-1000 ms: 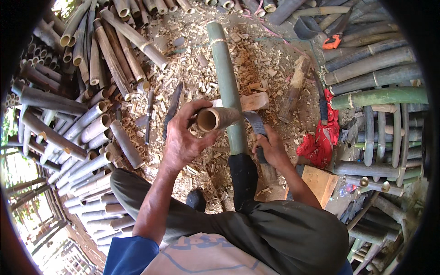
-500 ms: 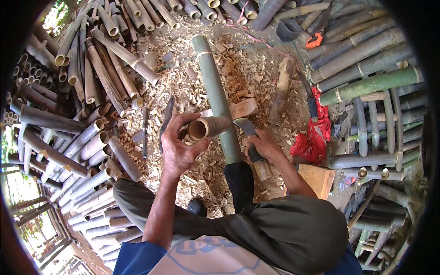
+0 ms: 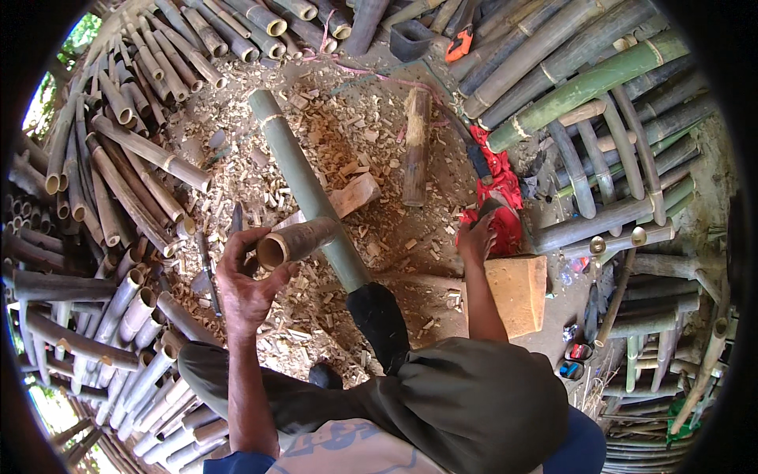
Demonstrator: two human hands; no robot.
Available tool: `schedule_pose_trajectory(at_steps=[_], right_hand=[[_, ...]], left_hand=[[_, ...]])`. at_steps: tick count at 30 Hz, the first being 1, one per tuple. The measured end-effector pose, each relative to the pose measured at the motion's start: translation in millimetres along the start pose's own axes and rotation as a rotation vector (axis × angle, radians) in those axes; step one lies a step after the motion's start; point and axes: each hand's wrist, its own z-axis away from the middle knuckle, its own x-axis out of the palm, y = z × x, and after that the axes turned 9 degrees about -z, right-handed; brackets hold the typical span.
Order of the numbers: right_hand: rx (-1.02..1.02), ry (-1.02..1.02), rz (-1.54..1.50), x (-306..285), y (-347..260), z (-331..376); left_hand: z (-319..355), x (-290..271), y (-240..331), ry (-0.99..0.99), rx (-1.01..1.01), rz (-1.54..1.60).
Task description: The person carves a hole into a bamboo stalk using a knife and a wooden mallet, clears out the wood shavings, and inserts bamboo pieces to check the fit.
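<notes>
My left hand (image 3: 251, 291) is closed round a short brown bamboo tube (image 3: 312, 237), its thumb and fingers on either side of the tube's open near end. The far end of that tube meets the side of a long green bamboo pole (image 3: 304, 178); whether it is joined or only touching, I cannot tell. The pole slants away from me, its near end against a black covering (image 3: 377, 320) by my leg. At the right, my right hand (image 3: 477, 238) grips a knife (image 3: 489, 208) over a bunched red cloth (image 3: 504, 186); the fingers partly hide the knife.
Under the pole lies a pale wood block (image 3: 355, 195). Wood chips cover the ground. A short upright-lying log (image 3: 415, 150), a wooden block (image 3: 515, 294) and a saw with an orange handle (image 3: 459, 45) are to the right. Stacked bamboo (image 3: 150, 170) lines both sides.
My right hand has moved away from the pole with the knife, rightward to the red cloth. My left hand still holds the short tube against the pole. The view has shifted right.
</notes>
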Motion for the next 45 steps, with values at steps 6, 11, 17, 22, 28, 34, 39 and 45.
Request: schedule_pose_trajectory(at_steps=[6,11,17,22,28,34,39,45], right_hand=[[0.09,0.142,0.233,8,34,-44],[-0.404,-0.216,0.066,-25,-35,98],[-0.489,-0.673,-0.101,-23,3,216],[-0.442,-0.763,-0.069,-29,24,247],[-0.419,-0.762,-0.091,-29,49,254],[-0.495,-0.85,-0.218,26,46,246],[-0.405,-0.83,-0.169,13,49,249],[-0.361,-0.869,-0.087,-9,63,248]], left_hand=[[-6,9,0,-0.035,0.043,-0.041],[0,-8,13,0.019,0.121,-0.247],[-9,2,29,-0.081,0.079,-0.517],[-7,-14,28,-0.183,0.037,-0.576],[-11,-55,-74,-0.344,-0.121,-0.622],[-6,-69,-161,-0.531,-0.25,-0.546],[-33,-63,-167,-0.464,-0.23,-0.482],[-45,46,-164,-0.326,0.051,-0.907]])
